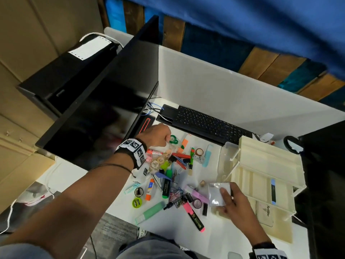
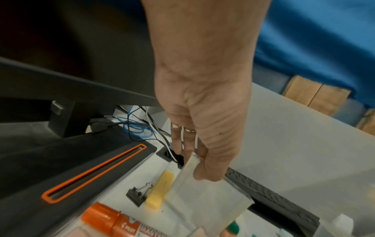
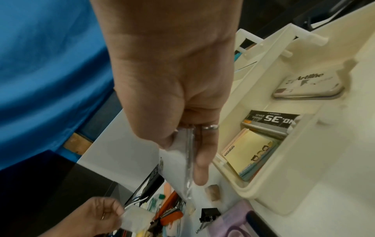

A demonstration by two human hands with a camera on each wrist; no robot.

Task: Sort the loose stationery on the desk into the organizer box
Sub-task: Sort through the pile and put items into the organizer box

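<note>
Loose stationery [image 1: 173, 174] lies heaped on the white desk [image 1: 186, 236]: markers, highlighters, clips, tape, glue. The cream tiered organizer box [image 1: 261, 174] stands open at the right. My left hand [image 1: 165, 142] is at the pile's far edge and pinches a small clear plastic pouch [image 2: 202, 197] by its corner. Just left of the box, my right hand [image 1: 226, 191] grips another clear pouch [image 1: 217, 193], seen edge-on as the pouch [image 3: 187, 160] in the right wrist view. The box's lower tray [image 3: 261, 182] holds sticky notes [image 3: 245, 152], a staples box [image 3: 271, 120] and an Artline case [image 3: 308, 86].
A black keyboard [image 1: 205, 124] lies behind the pile, and a black monitor [image 1: 102, 109] stands at the left. Cables [image 2: 138, 126] trail under the monitor. An orange marker [image 2: 109, 221], a yellow eraser [image 2: 160, 189] and a binder clip [image 2: 138, 194] lie by my left hand.
</note>
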